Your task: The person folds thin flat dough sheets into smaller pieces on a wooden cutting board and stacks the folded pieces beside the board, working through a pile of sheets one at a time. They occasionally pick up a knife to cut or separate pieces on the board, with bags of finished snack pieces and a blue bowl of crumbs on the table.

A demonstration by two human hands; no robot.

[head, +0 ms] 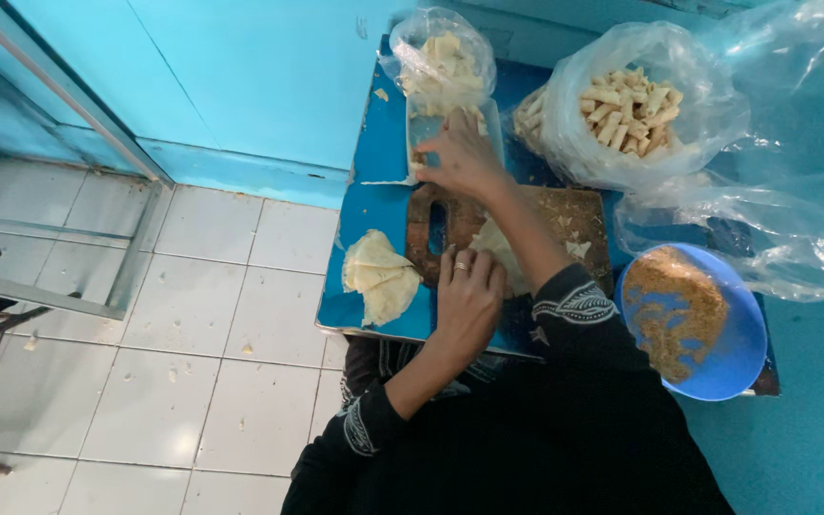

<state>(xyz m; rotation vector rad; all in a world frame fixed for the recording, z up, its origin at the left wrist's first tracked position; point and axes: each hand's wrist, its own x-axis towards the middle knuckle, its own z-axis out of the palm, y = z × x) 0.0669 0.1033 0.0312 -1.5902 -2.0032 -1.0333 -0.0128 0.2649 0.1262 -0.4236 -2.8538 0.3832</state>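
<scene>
A round blue plastic bowl [738, 355] holding brown crumbs sits at the low blue table's [370, 153] near right corner. A clear plastic bag of pale rolled sticks [637, 103] rests at its far right edge. White floor tiles [193, 315] lie alongside.

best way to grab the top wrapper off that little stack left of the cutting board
Pinch the top sheet of the wrapper stack at its folded upper edge, coming from the left, the floor side. The sheets lie flat and limp on the blue table, so the raised fold is probably easiest. The left hand rests to the right on the cutting board, blocking that side.
</scene>
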